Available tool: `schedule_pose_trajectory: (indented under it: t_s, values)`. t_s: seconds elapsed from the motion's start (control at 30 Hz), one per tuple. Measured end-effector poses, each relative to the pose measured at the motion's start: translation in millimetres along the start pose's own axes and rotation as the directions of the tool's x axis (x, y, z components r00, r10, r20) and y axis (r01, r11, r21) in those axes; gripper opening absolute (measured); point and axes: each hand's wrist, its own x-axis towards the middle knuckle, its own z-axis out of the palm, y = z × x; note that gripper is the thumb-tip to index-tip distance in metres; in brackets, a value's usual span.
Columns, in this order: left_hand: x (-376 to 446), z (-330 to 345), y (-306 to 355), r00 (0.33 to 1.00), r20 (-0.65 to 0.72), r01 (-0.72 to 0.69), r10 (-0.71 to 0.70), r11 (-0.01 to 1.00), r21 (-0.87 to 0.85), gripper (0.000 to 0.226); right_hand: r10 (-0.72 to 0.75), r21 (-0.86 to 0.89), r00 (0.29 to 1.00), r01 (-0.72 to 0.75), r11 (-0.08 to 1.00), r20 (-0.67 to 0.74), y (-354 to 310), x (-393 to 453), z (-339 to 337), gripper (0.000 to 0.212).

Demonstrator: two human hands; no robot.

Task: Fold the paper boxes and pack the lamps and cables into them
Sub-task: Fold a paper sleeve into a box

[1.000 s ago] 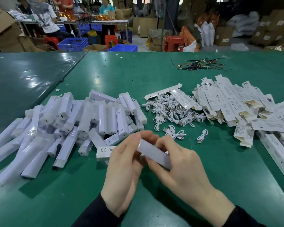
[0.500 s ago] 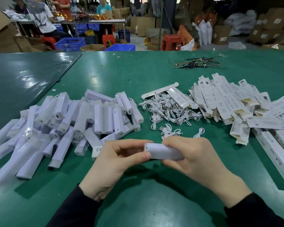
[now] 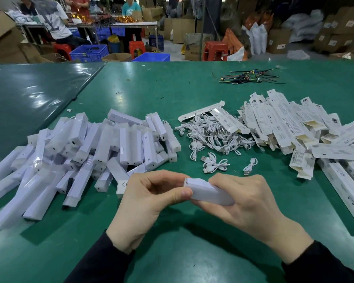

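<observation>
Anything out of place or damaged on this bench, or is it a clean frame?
Nothing looks damaged. One oddity: a tangle of thin coloured wires lies alone at the far side of the green table, unlike the white cables being packed.

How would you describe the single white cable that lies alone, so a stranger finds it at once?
On the green table, look just beyond the right hand. The small coiled cable lies there alone, apart from the big cable heap.
</observation>
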Motion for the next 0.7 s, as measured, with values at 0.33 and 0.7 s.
schedule_pose_trajectory:
  t_s: [0.33, 0.7]
  values:
    - [0.1, 4.0, -7.6, 1.0, -0.02, -0.007, 0.008, 0.996, 0.084, 0.026, 0.194, -0.057, 0.922, -0.185, 0.981, 0.334, -11.5, 6.6, 0.3, 0.038]
    - [1.6, -0.3, -8.1, 0.996, 0.085, -0.003, 0.005, 1.0, -0.02, 0.021, 0.325, 0.13, 0.871, -0.394, 0.91, 0.368, -20.3, 5.8, -3.5, 0.051]
